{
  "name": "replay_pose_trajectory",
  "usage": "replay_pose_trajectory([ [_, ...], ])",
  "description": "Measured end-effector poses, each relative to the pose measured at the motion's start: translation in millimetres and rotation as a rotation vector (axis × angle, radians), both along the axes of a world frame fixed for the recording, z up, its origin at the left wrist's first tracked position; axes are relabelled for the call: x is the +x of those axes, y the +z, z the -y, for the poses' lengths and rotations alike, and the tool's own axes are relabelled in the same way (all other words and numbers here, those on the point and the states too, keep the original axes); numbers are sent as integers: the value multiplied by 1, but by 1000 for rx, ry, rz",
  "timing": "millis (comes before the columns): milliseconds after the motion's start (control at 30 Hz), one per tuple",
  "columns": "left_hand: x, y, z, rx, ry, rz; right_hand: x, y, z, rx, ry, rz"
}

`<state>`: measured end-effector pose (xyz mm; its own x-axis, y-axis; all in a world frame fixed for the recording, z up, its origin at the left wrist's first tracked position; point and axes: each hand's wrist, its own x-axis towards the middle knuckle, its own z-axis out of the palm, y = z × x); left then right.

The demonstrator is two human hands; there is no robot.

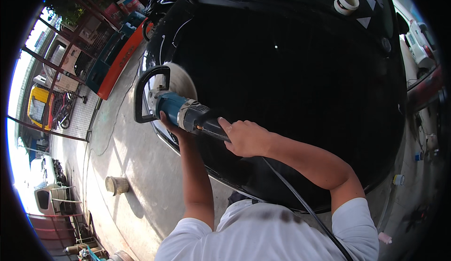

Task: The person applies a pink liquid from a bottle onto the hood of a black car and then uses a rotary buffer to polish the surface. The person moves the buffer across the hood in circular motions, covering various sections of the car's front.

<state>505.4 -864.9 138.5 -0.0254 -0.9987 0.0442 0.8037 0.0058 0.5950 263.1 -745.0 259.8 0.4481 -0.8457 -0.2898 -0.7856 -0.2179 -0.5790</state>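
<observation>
A blue and black power polisher [174, 108] with a black loop handle is held over the left edge of a black car panel [291, 87]. Its round pale pad [181, 80] lies against the glossy surface and looks blurred. My right hand [246, 138] is wrapped round the rear grip. From below, my left hand [170, 125] supports the tool's body near its head; most of those fingers are hidden behind the housing. A dark power cord [300, 200] trails from the grip across my right side.
An open white tub [346, 2] stands on the car at the far right. On the concrete floor [136, 153] to the left is a bucket-like container [117, 185]. An orange and green panel [117, 56] leans beyond, beside metal fencing. A small can [398, 180] is at the right.
</observation>
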Motion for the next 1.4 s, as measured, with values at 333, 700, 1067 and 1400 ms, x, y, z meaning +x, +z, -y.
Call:
replay_pose_trajectory([
  [333,-120,43,193,-166,-229,54,-11,23,93,-69,-481,-38],
  [700,-102,33,196,-90,-267,-38,-9,24,96,-37,-491,-31],
  [1067,40,-3,5,4,106,30,41,-5,7,17,-68,0],
  [1400,16,-19,25,1,42,-8,13,-5,13,-16,-78,29],
])
